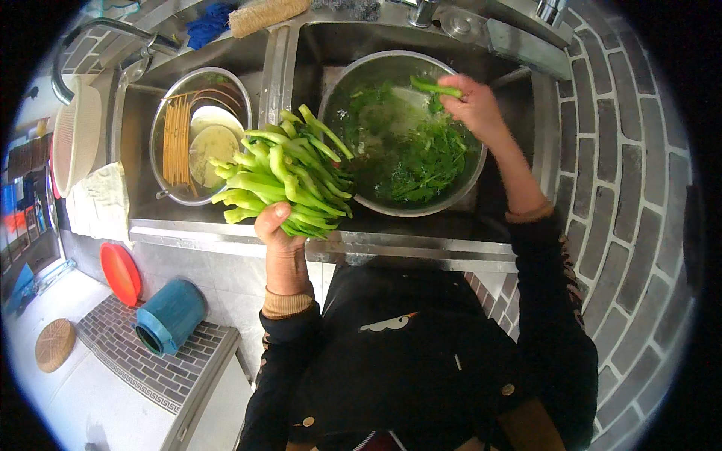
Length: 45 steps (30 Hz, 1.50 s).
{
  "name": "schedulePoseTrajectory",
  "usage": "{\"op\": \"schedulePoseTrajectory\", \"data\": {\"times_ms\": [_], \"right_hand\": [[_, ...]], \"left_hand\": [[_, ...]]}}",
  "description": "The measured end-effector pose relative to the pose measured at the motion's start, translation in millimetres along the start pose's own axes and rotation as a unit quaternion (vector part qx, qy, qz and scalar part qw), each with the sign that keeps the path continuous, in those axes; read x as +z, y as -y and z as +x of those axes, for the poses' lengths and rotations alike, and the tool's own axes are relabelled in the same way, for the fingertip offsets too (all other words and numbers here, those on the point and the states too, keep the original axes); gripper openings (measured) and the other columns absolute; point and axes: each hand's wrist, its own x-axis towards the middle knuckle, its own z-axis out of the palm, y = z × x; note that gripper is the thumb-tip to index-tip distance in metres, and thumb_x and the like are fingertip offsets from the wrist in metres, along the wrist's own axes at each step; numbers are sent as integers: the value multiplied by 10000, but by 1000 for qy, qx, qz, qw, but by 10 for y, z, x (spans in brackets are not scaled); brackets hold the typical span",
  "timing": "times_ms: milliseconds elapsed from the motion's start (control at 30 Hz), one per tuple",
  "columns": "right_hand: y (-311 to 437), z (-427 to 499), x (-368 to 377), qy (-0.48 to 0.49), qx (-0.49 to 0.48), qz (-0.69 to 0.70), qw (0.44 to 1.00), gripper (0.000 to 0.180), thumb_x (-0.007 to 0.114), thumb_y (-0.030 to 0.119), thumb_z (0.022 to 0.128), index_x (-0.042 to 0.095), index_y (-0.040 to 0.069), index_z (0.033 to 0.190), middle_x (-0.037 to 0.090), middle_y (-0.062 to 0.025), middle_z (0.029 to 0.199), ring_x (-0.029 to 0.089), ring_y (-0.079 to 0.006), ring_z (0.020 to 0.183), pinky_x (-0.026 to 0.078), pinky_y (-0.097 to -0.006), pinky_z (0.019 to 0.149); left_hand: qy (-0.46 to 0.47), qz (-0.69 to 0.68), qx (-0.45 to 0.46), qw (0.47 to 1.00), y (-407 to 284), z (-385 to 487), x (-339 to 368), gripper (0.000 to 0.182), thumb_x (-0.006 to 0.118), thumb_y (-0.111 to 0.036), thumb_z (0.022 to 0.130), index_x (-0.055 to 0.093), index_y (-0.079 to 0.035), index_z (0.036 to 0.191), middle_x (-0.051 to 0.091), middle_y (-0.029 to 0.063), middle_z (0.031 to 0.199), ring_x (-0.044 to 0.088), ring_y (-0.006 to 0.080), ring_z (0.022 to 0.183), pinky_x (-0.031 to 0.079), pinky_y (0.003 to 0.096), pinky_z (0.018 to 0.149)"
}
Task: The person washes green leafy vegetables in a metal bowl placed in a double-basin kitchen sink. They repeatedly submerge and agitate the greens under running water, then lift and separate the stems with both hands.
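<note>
My left hand grips a thick bunch of green leafy-vegetable stalks, cut ends pointing left, above the divider between two sink basins. Over the right side of a large metal bowl, my right hand pinches one green stalk. That bowl sits in the right sink basin and holds water with loose green leaves floating in it. A smaller metal bowl stands in the left basin. Inside it are wooden chopsticks and pale round dishes, partly hidden by the bunch.
A curved faucet rises at the far left beside a white strainer basket. Along the back edge lie a blue cloth and a loofah. A grey brick-patterned wall bounds the right. A blue bucket lies below left.
</note>
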Motion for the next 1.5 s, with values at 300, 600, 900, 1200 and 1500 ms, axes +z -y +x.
{"op": "schedulePoseTrajectory", "data": {"times_ms": [300,600,900,1200,1500], "right_hand": [[1793,-180,335,165,34,111,979,192,590,201,897,626,41,997,565,38,730,509,-31,613,429,-188,543],[1853,-210,713,141,-65,150,976,255,498,158,940,586,3,1123,513,13,688,485,-77,635,422,-212,592],[1352,-86,654,121,-238,41,963,258,564,134,891,605,57,1133,569,-45,901,551,-137,793,446,-260,721],[-1155,-167,677,52,206,-252,944,274,564,244,849,616,9,980,648,-153,969,616,-315,869,483,-398,776],[-1352,-514,1046,115,220,-380,891,200,564,163,809,681,84,951,660,-127,908,632,-283,830,492,-387,718]], "left_hand": [[42,-20,7,999,26,32,283,830,657,-213,602,333,-22,1342,468,191,1242,486,366,1111,409,484,971],[56,87,-26,994,9,68,280,827,675,-223,609,336,2,1329,493,178,1209,514,340,1066,435,438,934],[-14,23,62,998,170,78,135,802,589,-296,640,332,-23,1349,459,198,1265,485,379,1118,394,496,979],[54,-25,83,995,-99,144,99,884,592,-462,677,263,-101,1414,454,246,1265,461,448,1147,325,586,1017],[-17,-68,72,995,26,64,-181,873,570,-462,660,281,-115,1407,426,219,1309,461,450,1133,272,644,1009]]}}
